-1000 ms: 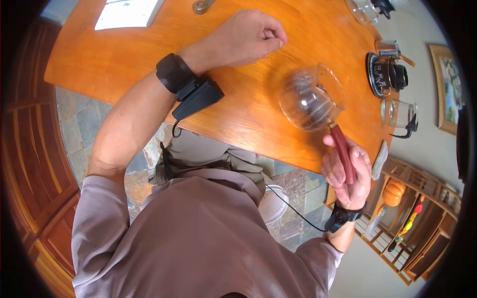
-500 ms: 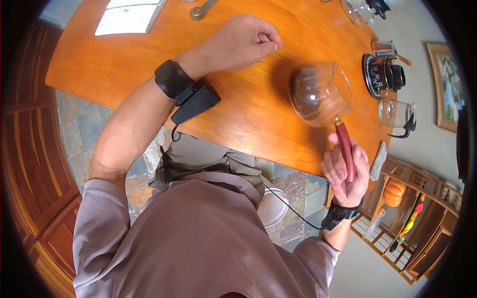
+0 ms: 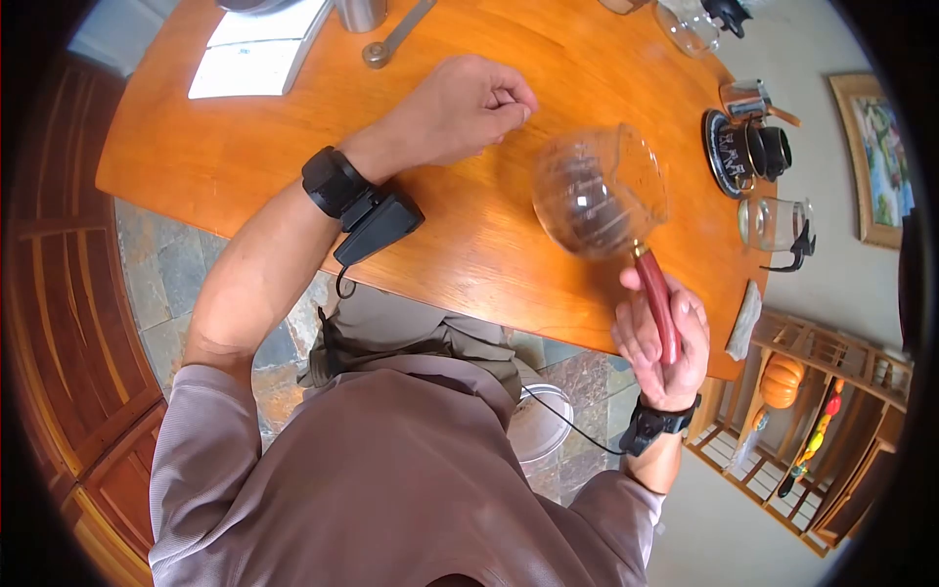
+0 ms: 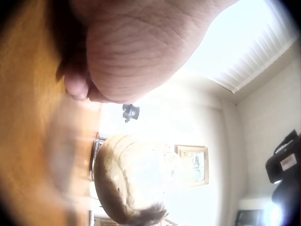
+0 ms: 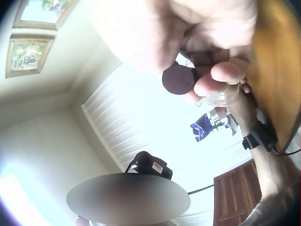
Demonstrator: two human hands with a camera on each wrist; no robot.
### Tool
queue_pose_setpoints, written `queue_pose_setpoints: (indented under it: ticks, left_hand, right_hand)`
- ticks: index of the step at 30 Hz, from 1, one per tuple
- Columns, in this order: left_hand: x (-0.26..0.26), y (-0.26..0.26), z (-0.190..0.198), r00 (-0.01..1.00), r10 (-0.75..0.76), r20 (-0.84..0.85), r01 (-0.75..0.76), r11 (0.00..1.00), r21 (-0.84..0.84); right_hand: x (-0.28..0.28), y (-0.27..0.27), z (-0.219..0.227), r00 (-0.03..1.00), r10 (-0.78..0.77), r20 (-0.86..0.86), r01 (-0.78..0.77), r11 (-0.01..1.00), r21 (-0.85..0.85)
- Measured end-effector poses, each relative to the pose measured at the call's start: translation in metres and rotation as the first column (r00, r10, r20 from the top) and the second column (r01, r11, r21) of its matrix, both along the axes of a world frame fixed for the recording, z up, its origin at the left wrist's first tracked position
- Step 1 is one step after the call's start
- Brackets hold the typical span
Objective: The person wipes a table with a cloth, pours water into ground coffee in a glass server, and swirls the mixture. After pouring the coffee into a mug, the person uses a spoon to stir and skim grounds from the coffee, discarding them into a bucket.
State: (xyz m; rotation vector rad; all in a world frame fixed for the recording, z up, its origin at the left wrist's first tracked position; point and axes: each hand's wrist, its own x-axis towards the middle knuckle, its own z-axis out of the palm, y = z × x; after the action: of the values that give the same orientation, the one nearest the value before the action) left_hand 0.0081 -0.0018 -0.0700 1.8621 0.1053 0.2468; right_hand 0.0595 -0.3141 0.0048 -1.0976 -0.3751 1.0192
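My right hand (image 3: 665,333) grips the dark red handle (image 3: 657,303) of a round glass coffee server (image 3: 592,196), fingers and thumb wrapped around it. Held over the table's near side, the server is tilted with its open mouth to the right; its glass is blurred. In the right wrist view the handle's round end (image 5: 178,80) shows between the fingers. My left hand (image 3: 460,110) is at the tabletop left of the server, fingers loosely curled and holding nothing. From the left wrist, the glass server (image 4: 129,179) appears beyond that hand.
Along the table's right side stand a glass carafe (image 3: 780,225), a dark cup (image 3: 738,152) on a saucer, a metal pitcher (image 3: 743,99) and another carafe (image 3: 685,29). A metal scoop (image 3: 377,54) and white open pages (image 3: 245,68) lie at the far left.
The glass server swung right, then back left, in my right hand, its grip unchanged. My left hand keeps its loose curl. The head view has shifted slightly, showing more of the table's far side.
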Motion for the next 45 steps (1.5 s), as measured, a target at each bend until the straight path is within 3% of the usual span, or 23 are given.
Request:
queue_pose_setpoints:
  ticks: [3, 7, 11, 13, 19, 28, 32, 37, 45]
  left_hand:
    - [0.000, -0.001, 0.002, 1.000, 0.008, -0.009, -0.008, 0.999, -0.038]
    - [0.000, 0.000, 0.002, 1.000, 0.025, -0.015, -0.025, 1.000, -0.002]
    - [0.005, 0.001, 0.002, 1.000, 0.006, 0.025, -0.006, 0.999, -0.032]
    - [-0.001, -0.002, 0.007, 0.995, 0.015, -0.094, -0.024, 0.995, -0.101]
    - [0.001, 0.000, 0.001, 1.000, -0.006, -0.027, 0.005, 0.998, -0.056]
    - [0.000, -0.001, 0.004, 0.998, -0.006, -0.061, 0.001, 0.997, -0.080]
    - [-0.001, -0.001, 0.008, 0.995, 0.007, -0.096, -0.017, 0.993, -0.113]
    - [-0.002, -0.002, 0.009, 0.997, 0.022, -0.073, -0.026, 0.998, -0.062]
    - [0.000, -0.001, 0.004, 0.997, 0.036, -0.065, -0.041, 0.995, -0.088]
  right_hand:
    - [0.003, 0.001, -0.002, 0.997, -0.078, -0.009, 0.078, 0.997, -0.022]
    - [0.000, -0.010, -0.009, 1.000, 0.012, -0.009, -0.012, 0.999, -0.046]
    - [0.006, 0.005, -0.015, 0.999, -0.024, 0.022, 0.026, 0.998, -0.055]
    - [0.008, -0.001, -0.021, 0.998, -0.022, 0.066, 0.025, 0.998, -0.052]
    - [0.008, 0.004, -0.024, 0.998, 0.016, 0.068, -0.012, 0.998, -0.067]
    - [0.010, 0.001, -0.025, 0.996, 0.016, 0.086, -0.007, 0.995, -0.097]
    - [0.018, 0.003, -0.024, 0.993, -0.064, 0.096, 0.072, 0.993, -0.089]
    - [0.012, -0.010, -0.024, 0.990, -0.022, 0.140, 0.038, 0.993, -0.115]
    - [0.017, -0.003, -0.025, 0.987, -0.088, 0.136, 0.108, 0.983, -0.150]
